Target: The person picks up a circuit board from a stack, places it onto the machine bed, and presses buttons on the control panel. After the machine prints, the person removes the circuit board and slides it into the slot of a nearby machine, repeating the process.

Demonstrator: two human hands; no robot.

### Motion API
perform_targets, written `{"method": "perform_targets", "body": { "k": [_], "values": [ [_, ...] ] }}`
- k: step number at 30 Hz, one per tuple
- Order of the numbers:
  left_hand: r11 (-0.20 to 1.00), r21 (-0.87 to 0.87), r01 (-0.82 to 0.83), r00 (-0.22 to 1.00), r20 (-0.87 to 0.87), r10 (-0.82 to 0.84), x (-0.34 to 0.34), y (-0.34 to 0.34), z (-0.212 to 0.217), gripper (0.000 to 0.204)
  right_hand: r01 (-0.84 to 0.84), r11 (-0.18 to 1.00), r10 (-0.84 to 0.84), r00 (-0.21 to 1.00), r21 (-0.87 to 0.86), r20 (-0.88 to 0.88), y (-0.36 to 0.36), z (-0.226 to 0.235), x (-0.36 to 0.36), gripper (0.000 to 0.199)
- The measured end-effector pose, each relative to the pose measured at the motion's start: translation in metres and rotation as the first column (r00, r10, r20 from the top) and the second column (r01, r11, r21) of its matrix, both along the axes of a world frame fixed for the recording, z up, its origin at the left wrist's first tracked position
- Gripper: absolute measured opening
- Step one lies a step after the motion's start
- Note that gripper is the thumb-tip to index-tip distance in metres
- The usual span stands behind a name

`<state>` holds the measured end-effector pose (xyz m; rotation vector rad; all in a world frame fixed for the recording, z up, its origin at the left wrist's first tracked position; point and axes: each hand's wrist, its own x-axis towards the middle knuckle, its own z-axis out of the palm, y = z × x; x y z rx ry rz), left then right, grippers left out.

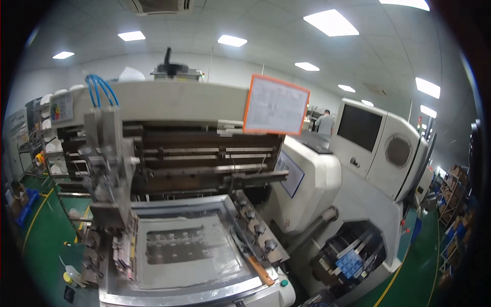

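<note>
Neither of my hands is in the head view. Nearest in front lies a metal-framed stencil [215,258] on a printing machine, its sheet greyish with a dark rectangular patterned patch [176,246] left of the middle. A spatula [261,271] with a wooden handle rests along the frame's right side, its handle toward me. At the left, a metal print head [110,174] with blue air tubes [99,88] hangs over the stencil's edge. Several black knobs [260,229] line a bar right of the frame. A green button [284,283] sits at the machine's front right corner.
An orange-framed sheet [276,105] hangs on the machine's beam [169,100]. Another white machine [368,148] stands right, with a blue piece [349,262] in its dark opening. A white bottle [74,276] stands at lower left. Far back is a person [325,123]. Shelves [452,204] stand far right.
</note>
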<state>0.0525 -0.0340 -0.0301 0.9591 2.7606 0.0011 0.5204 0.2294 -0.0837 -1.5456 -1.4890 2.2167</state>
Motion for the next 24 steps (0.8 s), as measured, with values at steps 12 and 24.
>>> {"method": "perform_targets", "body": {
  "k": [12, 24],
  "values": [
    [0.902, 0.430, 0.037, 0.991, -0.131, 0.022, 0.014, -0.012, -0.083, 0.091, -0.363, 0.426, 0.671, 0.741, 0.829, -0.021, -0.046, -0.041, -0.068, 0.036],
    [-0.161, 0.361, -0.919, 0.395, 0.832, -0.389, 0.044, -0.055, -0.185, 0.031, -0.091, -0.061, 0.102, 0.990, 0.994, 0.097, 0.040, 0.096, -0.137, 0.020]
  ]
}}
